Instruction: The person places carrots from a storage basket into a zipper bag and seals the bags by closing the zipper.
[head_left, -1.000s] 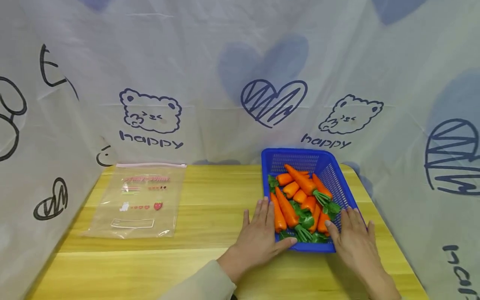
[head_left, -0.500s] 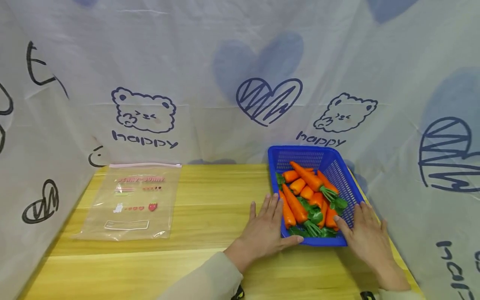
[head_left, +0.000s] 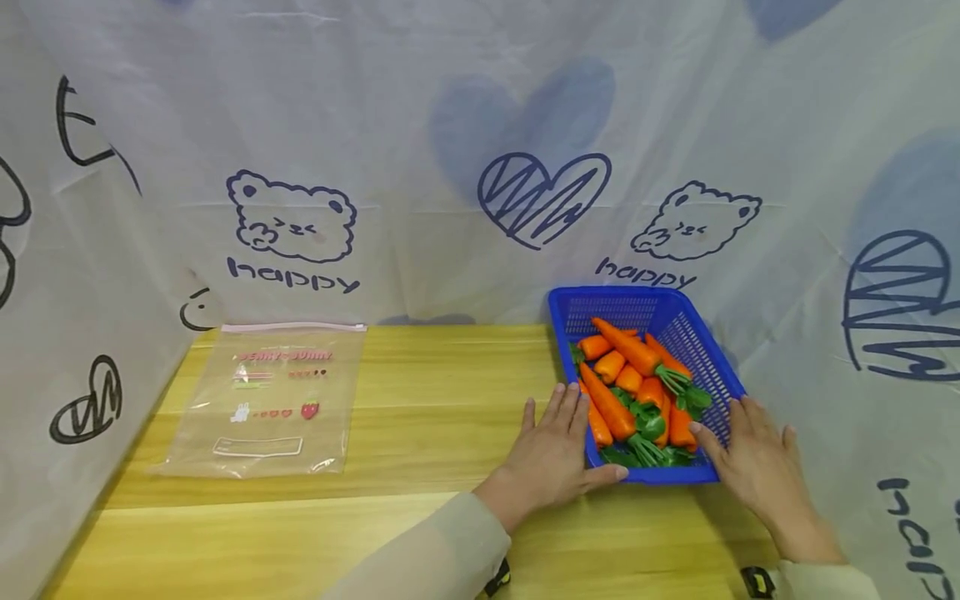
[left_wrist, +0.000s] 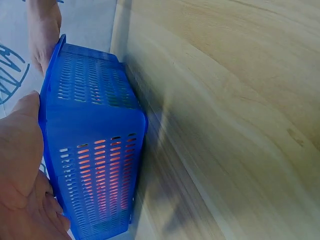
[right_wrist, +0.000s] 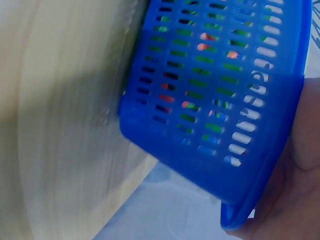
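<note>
Printed twice on the backdrop cloth (head_left: 450, 100) in dark blue: "happy", once under the left bear drawing (head_left: 291, 218), once under the right bear drawing (head_left: 696, 225). Further dark letters at the cloth's left and right edges, cut off by the frame, not readable. On the clear zip bag (head_left: 262, 400) lying on the worktop (head_left: 420, 433): a line of pink lettering near the top, too blurred to read, plus small strawberry and rabbit marks and an empty white label box.

At the frame's right stood one blue basket (head_left: 705, 354) holding roughly nine toy carrots (head_left: 627, 351), with two hands beside it, and at left lay one clear zip bag (head_left: 267, 400).
</note>
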